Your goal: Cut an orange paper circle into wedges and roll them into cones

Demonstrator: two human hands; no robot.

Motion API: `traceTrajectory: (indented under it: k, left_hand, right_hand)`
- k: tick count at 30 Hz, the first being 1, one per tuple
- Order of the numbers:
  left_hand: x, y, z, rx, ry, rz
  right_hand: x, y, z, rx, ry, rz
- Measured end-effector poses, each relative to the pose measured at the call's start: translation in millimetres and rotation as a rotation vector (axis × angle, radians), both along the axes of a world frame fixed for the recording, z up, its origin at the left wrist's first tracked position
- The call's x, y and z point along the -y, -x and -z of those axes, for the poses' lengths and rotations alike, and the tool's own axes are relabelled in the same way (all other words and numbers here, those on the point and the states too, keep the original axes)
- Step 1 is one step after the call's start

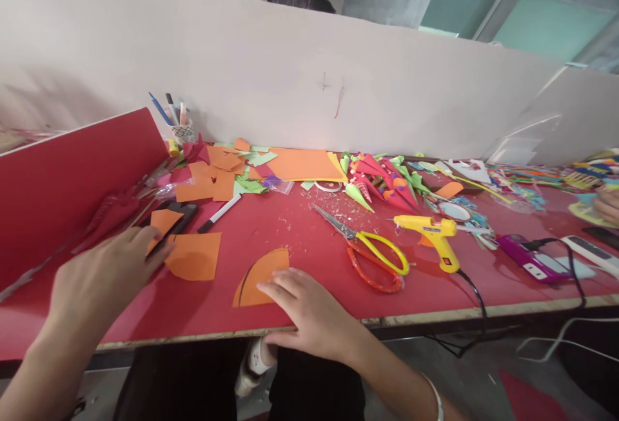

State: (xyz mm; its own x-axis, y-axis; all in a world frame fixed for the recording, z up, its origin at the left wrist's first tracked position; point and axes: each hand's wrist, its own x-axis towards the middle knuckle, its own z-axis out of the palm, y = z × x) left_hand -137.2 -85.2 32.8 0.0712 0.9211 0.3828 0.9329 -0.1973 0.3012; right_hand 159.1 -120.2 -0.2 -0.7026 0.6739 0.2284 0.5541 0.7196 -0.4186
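Note:
My left hand (pixel 109 273) reaches over the left of the red table, thumb and fingers closed around the lower end of an orange paper scrap (pixel 165 221). Under that scrap lies a dark phone-like object (pixel 190 215). Another orange paper piece (pixel 196 256), with one rounded edge, lies just right of those fingers. My right hand (pixel 309 311) rests near the front edge, its fingers stretched over an orange quarter-circle of paper (pixel 264 273) bearing a curved black line. Scissors (pixel 355 234) with yellow and red handles lie to the right, blades apart.
A yellow glue gun (pixel 432 234) trails its black cord over the front edge, near a purple power block (pixel 532 260). A marker (pixel 220 213), orange paper sheets (pixel 302 164) and colourful paper cones (pixel 382 179) lie behind. Another person's hand (pixel 607 205) shows at far right.

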Motion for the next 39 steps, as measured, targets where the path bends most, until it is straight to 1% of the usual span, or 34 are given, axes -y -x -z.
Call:
traceTrajectory:
  k: [1, 2, 3, 4, 5, 6, 7, 9, 12, 14, 16, 20, 25, 29, 34, 39]
  left_hand:
    - [3.5, -14.2, 0.9, -0.103, -0.007, 0.001]
    - [7.7, -29.8, 2.7, -0.15, 0.027, 0.095]
    - [12.4, -45.9, 5.5, -0.143, 0.036, 0.246]
    - [17.4, -61.6, 9.0, -0.147, 0.127, 0.419]
    - [22.4, -76.2, 13.0, -0.146, 0.214, 0.55]
    - [27.1, -88.9, 17.3, -0.131, 0.262, 0.64]
    - [31.1, -99.2, 21.6, -0.117, 0.291, 0.683]
    - [36.4, -112.1, 29.3, -0.078, 0.272, 0.701]
    - [38.6, -115.5, 36.6, -0.081, 0.234, 0.734]
    - [38.1, -113.2, 38.5, -0.086, 0.205, 0.737]
    - [37.3, -111.8, 39.2, -0.088, 0.164, 0.714]
    - [36.7, -115.3, 40.0, -0.093, 0.116, 0.669]
    - [35.5, -123.9, 41.0, 0.006, 0.174, 0.58]
    - [32.3, -128.2, 41.6, 0.12, 0.251, 0.498]
    - [30.9, -132.5, 40.2, 0.198, 0.316, 0.406]
    - [30.6, -135.8, 39.7, 0.211, 0.32, 0.331]
  right_hand:
    - [1.9, -4.6, 0.6, -0.007, 0.01, 0.004]
    - [3.8, -8.9, 1.0, -0.014, 0.024, 0.007]
    - [5.4, -12.8, 1.2, -0.022, 0.042, 0.009]
    - [7.0, -16.2, 1.3, -0.033, 0.061, 0.011]
    - [8.5, -19.0, 1.4, -0.044, 0.079, 0.01]
    - [10.0, -21.4, 1.5, -0.055, 0.095, 0.014]
    - [11.5, -23.4, 1.8, -0.066, 0.104, 0.024]
    - [14.6, -26.0, 3.3, -0.077, 0.091, 0.073]
    - [19.4, -28.4, 7.9, -0.076, 0.024, 0.179]
    - [22.0, -30.5, 11.2, -0.091, -0.006, 0.224]
    - [23.7, -33.7, 13.4, -0.128, -0.01, 0.26]
    - [23.9, -41.7, 13.8, -0.224, 0.049, 0.328]
    - [21.9, -43.9, 11.8, -0.3, 0.094, 0.366]
    - [23.4, -39.3, 12.6, -0.33, 0.103, 0.448]
    - [26.9, -34.0, 16.3, -0.347, 0.061, 0.543]
    - [27.1, -28.1, 17.8, -0.342, 0.022, 0.606]
